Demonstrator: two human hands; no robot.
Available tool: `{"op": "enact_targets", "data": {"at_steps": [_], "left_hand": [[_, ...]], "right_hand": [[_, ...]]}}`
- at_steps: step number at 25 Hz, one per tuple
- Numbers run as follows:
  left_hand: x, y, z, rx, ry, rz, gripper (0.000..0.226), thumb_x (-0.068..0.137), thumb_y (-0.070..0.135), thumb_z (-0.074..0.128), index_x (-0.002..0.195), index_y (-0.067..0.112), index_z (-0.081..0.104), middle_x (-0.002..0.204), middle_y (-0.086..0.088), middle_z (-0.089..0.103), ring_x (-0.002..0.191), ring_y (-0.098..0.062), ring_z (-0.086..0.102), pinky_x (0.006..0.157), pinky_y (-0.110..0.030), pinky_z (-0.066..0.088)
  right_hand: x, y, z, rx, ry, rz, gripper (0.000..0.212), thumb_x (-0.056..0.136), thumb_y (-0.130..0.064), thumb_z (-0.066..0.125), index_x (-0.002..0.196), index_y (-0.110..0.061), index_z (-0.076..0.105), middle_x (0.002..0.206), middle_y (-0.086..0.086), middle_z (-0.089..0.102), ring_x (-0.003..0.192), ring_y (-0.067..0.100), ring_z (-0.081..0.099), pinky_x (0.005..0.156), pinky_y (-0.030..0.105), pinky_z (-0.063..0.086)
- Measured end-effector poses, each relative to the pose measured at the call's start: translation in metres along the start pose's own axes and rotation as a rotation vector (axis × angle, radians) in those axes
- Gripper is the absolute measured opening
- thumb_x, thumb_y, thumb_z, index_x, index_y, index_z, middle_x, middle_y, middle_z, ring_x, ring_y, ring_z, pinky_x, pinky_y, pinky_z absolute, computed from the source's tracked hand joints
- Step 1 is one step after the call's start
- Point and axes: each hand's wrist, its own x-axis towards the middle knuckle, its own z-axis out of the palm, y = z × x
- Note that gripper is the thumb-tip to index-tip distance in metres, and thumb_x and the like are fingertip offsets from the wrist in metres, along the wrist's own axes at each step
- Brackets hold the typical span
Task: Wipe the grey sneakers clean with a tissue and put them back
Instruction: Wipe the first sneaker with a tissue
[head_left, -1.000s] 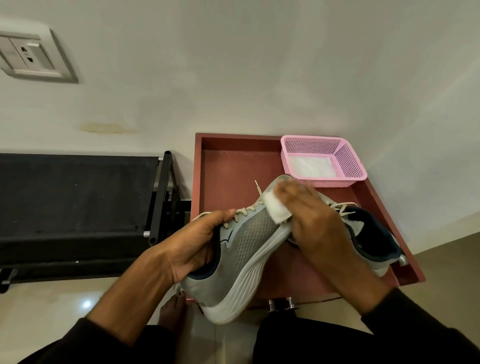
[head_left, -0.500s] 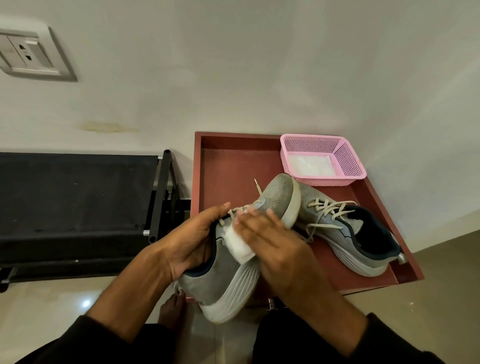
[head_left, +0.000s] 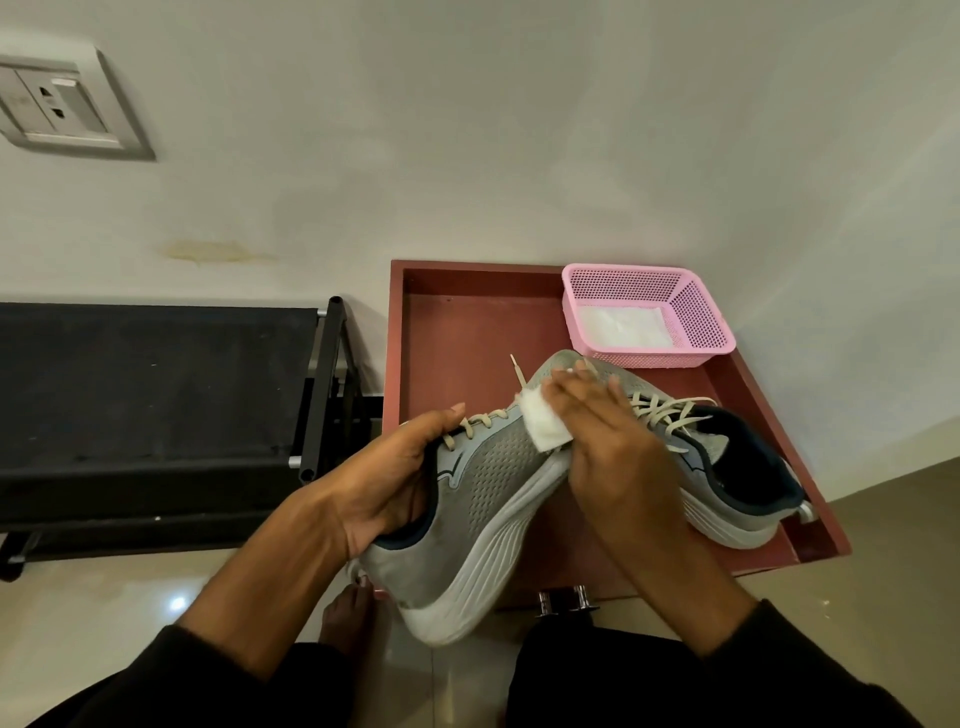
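Observation:
My left hand (head_left: 384, 483) grips a grey sneaker (head_left: 483, 519) by its collar, holding it tilted on its side above the front edge of a red-brown tray (head_left: 457, 332). My right hand (head_left: 602, 441) presses a folded white tissue (head_left: 543, 423) flat against the sneaker's toe area near the laces. The second grey sneaker (head_left: 737, 467), with a dark lining, rests on the tray to the right, partly hidden behind my right hand.
A pink mesh basket (head_left: 701, 312) holding white tissues sits at the tray's back right corner. A black rack (head_left: 156, 405) stands to the left against the wall. A wall socket (head_left: 57, 104) is at upper left. My bare foot (head_left: 348, 618) rests on the tiled floor below.
My right hand slid the tissue from the toe down to the sneaker's midsection, then back up toward the toe. My left hand kept holding the sneaker in place.

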Motion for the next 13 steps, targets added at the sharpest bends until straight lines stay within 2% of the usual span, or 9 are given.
{"op": "enact_targets", "data": {"at_steps": [2, 4, 7, 9, 13], "left_hand": [[0.003, -0.001, -0.001, -0.030, -0.021, -0.031, 0.038, 0.086, 0.033, 0.054, 0.092, 0.004, 0.079, 0.095, -0.018, 0.075, 0.080, -0.025, 0.074, 0.078, -0.032, 0.061], [0.005, -0.002, -0.002, -0.058, -0.013, -0.048, 0.037, 0.086, 0.030, 0.055, 0.096, 0.001, 0.076, 0.094, -0.019, 0.074, 0.079, -0.026, 0.074, 0.077, -0.032, 0.061], [0.008, -0.004, -0.003, -0.032, 0.031, -0.060, 0.028, 0.090, 0.024, 0.055, 0.093, 0.001, 0.072, 0.082, -0.015, 0.074, 0.067, -0.022, 0.073, 0.064, -0.027, 0.062], [0.008, -0.005, -0.003, -0.025, 0.058, -0.062, 0.026, 0.095, 0.021, 0.053, 0.095, 0.002, 0.070, 0.081, -0.014, 0.074, 0.065, -0.020, 0.073, 0.063, -0.026, 0.061], [0.010, -0.005, -0.001, -0.026, 0.052, -0.021, 0.026, 0.089, 0.022, 0.054, 0.096, 0.003, 0.071, 0.083, -0.012, 0.074, 0.071, -0.019, 0.073, 0.071, -0.027, 0.060]], "right_hand": [[-0.015, -0.021, 0.009, 0.001, -0.103, -0.118, 0.050, 0.089, -0.008, 0.036, 0.133, -0.006, 0.059, 0.138, 0.009, 0.058, 0.134, 0.022, 0.049, 0.117, 0.039, 0.031], [-0.026, -0.028, 0.015, 0.040, -0.147, -0.180, 0.050, 0.089, -0.004, 0.037, 0.133, -0.007, 0.060, 0.139, 0.007, 0.058, 0.135, 0.019, 0.048, 0.117, 0.037, 0.032], [-0.009, -0.003, 0.016, 0.035, -0.094, -0.028, 0.049, 0.087, -0.004, 0.038, 0.130, -0.009, 0.063, 0.135, 0.005, 0.061, 0.132, 0.020, 0.051, 0.115, 0.040, 0.035], [-0.005, 0.000, 0.017, 0.061, -0.057, 0.047, 0.048, 0.087, -0.003, 0.040, 0.128, -0.009, 0.064, 0.134, 0.005, 0.062, 0.131, 0.020, 0.052, 0.115, 0.041, 0.035], [-0.029, -0.028, 0.019, 0.131, -0.179, -0.242, 0.047, 0.090, 0.001, 0.041, 0.133, -0.007, 0.059, 0.138, 0.007, 0.059, 0.135, 0.019, 0.048, 0.118, 0.038, 0.031]]}}
